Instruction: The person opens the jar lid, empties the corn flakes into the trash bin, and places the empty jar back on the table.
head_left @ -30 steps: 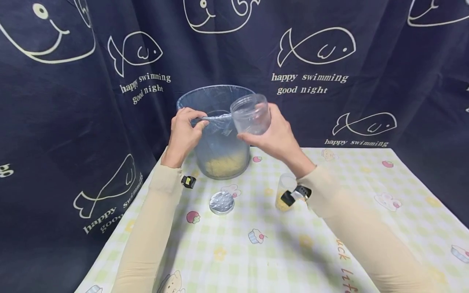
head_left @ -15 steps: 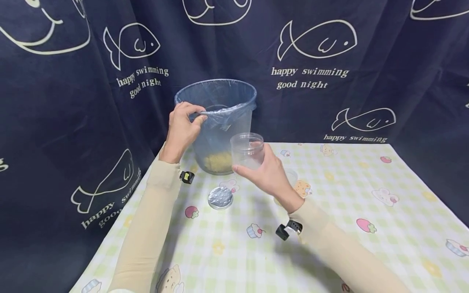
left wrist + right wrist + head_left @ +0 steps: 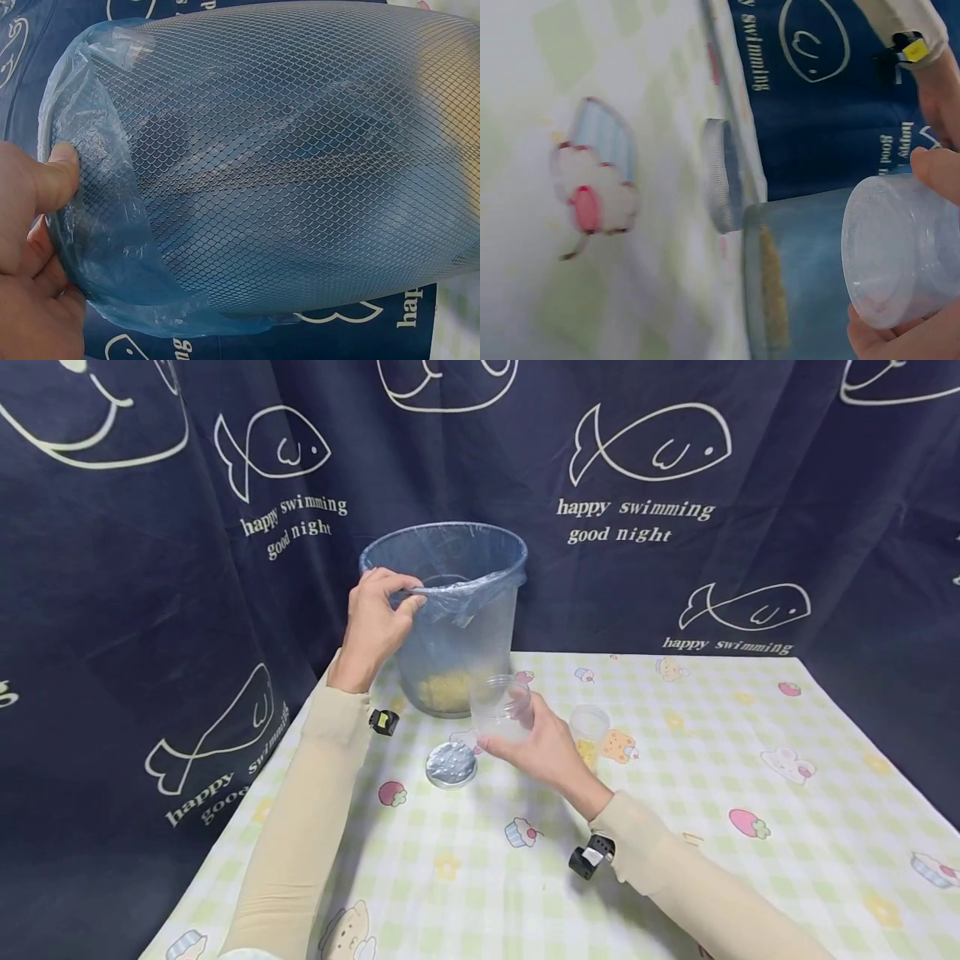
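Note:
At the back of the table stands a mesh waste bin [image 3: 487, 627] lined with a thin blue plastic bag [image 3: 112, 240]. A yellow mass [image 3: 444, 692] shows through its lower wall. My left hand [image 3: 378, 618] pinches the bin's front rim between thumb and fingers, over the folded bag. A clear plastic jar [image 3: 497, 714], without a lid, is gripped in my right hand [image 3: 546, 747] just in front of the bin. In the right wrist view the jar's [image 3: 889, 255] base faces the camera, and no contents show in it. A round silver lid [image 3: 451, 765] lies on the table left of the right hand.
Behind the right wrist is a second clear container [image 3: 590, 722] with yellow bits, partly hidden. A checked cloth with printed pictures covers the table [image 3: 675, 877]. A dark blue fish-print curtain [image 3: 465, 460] closes off the back and sides.
My right hand has brought the clear jar down from the bin's rim to low over the table. My left hand keeps its pinch on the rim.

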Tool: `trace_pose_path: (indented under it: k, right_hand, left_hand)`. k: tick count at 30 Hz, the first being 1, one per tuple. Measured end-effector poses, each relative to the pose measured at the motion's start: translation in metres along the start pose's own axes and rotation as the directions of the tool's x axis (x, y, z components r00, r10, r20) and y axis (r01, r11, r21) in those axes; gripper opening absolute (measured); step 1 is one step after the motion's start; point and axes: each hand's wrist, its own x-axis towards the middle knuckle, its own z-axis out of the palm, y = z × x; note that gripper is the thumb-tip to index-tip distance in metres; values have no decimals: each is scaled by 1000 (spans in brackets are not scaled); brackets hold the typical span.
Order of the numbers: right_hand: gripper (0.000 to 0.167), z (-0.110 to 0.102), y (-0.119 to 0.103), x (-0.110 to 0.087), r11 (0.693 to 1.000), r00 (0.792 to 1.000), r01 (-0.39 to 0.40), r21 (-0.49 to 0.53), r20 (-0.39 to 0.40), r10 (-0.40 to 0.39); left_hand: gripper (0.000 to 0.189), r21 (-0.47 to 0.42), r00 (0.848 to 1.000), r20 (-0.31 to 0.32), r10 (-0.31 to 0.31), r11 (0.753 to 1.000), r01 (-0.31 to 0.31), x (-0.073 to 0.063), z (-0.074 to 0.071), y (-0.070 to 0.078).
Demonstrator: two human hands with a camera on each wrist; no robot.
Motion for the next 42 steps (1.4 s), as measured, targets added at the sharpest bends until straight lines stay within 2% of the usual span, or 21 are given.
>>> trace_pose_path:
  k: [13, 21, 36, 42]
  right_hand:
    - [95, 13, 18, -5, 997, 998, -48, -60, 46, 51]
    - [89, 17, 22, -6, 997, 996, -63, -42, 55, 65]
    - [97, 25, 39, -4, 985, 988, -130, -116, 62, 138]
    - [95, 27, 44, -4, 986, 988, -133, -104, 60, 140]
  left_hand:
    - [13, 3, 1000, -1, 8, 1000, -8, -1, 1, -3]
    - [14, 2, 1000, -5, 15, 1000, -15, -1, 0, -3]
    - [14, -5, 1000, -7, 22, 1000, -22, 0, 1, -2]
    - [14, 3, 1000, -8, 23, 1000, -23, -1, 2, -2]
